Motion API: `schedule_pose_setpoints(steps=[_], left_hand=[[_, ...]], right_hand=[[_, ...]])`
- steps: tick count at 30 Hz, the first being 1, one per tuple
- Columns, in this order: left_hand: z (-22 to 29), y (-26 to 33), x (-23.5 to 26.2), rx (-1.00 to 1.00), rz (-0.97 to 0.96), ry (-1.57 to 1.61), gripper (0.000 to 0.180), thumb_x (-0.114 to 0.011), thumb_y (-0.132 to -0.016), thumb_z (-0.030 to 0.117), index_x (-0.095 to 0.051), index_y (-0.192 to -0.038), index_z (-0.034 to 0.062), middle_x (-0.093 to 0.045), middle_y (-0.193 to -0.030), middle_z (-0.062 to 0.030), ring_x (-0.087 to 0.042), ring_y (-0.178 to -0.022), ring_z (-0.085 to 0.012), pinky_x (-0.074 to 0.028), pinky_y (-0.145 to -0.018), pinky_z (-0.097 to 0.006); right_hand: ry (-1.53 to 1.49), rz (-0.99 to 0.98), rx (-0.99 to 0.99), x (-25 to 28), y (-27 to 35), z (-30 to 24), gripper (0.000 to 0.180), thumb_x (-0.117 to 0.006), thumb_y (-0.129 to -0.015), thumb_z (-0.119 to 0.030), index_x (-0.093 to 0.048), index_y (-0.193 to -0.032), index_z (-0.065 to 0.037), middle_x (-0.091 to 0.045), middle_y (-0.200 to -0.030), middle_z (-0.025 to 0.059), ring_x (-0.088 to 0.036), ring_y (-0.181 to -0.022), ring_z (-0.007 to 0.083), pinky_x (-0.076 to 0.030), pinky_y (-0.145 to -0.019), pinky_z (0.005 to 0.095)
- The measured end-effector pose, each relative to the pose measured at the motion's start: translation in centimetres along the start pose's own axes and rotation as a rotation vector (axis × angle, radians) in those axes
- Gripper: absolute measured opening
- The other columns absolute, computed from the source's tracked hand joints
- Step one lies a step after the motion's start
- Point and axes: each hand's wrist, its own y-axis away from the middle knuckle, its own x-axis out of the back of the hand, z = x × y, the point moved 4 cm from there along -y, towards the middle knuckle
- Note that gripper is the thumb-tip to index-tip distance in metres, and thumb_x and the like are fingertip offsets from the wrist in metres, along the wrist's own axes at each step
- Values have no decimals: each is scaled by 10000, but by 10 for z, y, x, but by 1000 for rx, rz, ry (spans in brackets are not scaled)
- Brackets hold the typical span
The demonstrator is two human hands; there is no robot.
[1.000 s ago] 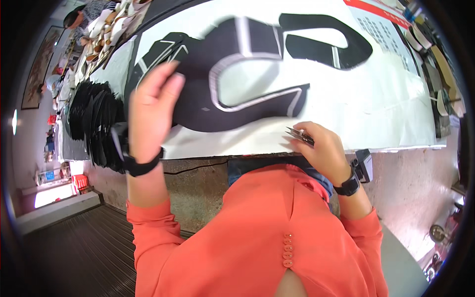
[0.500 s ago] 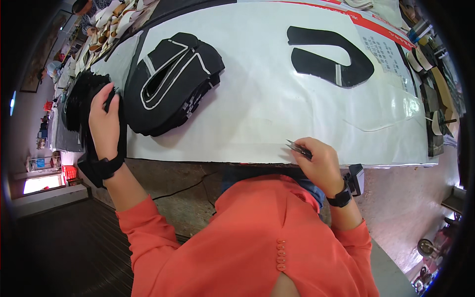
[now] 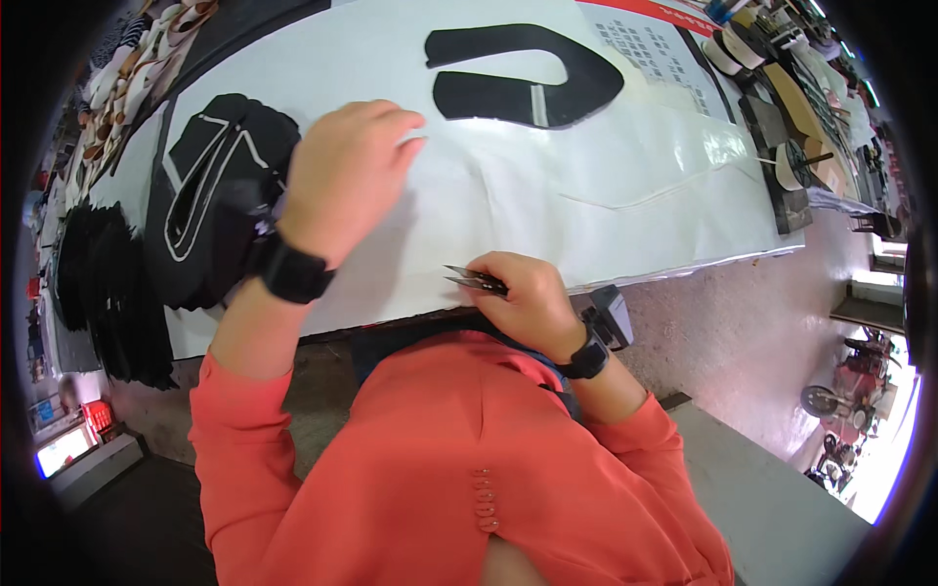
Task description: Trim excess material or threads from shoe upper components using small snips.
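Observation:
My left hand (image 3: 344,174) hovers over the white covered table (image 3: 508,186), fingers loosely curled, holding nothing, just right of a black shoe upper with white trim (image 3: 210,210). My right hand (image 3: 518,293) rests at the table's near edge, closed on small metal snips (image 3: 471,280) whose blades point left. A flat black U-shaped shoe piece (image 3: 523,88) lies farther back on the table, away from both hands.
A stack of black shoe pieces (image 3: 98,293) sits at the left end of the table. Spools and tools (image 3: 782,146) line the right edge. Trays of small parts (image 3: 147,49) lie at the far left. A small black box (image 3: 608,314) hangs under the table's near edge.
My left hand has swung right from the stack of black pieces at the left to above the table beside the black upper. My right hand stayed at the near edge with the snips.

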Motion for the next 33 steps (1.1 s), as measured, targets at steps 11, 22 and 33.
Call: schedule_pose_setpoints(steps=[11,22,33], left_hand=[[59,-41,-120,-284,87,-16,439,-666,-902,411,-670,-1243,135,-525,-1406,-189,-461,-1293,-391,-359,-1089,-494],[29,-14,-78,-250,-2,-78,385,-658,-908,258,-652,-1201,8,-639,-1259,-98,-506,-1255,-343,-386,-1066,-475],[0,118,-24,-116,-166,281,130,-658,-855,104,-682,-825,-21,-704,-1118,-109,-545,-1246,-358,-429,-1026,-480]], right_hand=[[-178,0,61,5,4,9,171,-730,-774,-46,-680,-934,-16,-657,-790,136,-642,-674,271,-505,-630,337],[-282,-22,60,18,5,10,122,-745,-833,-60,-637,-815,-5,-570,-673,84,-508,-582,151,-430,-550,299],[324,199,27,165,-14,55,180,-781,-827,-137,-661,-798,-7,-604,-777,61,-555,-647,190,-452,-614,314]])
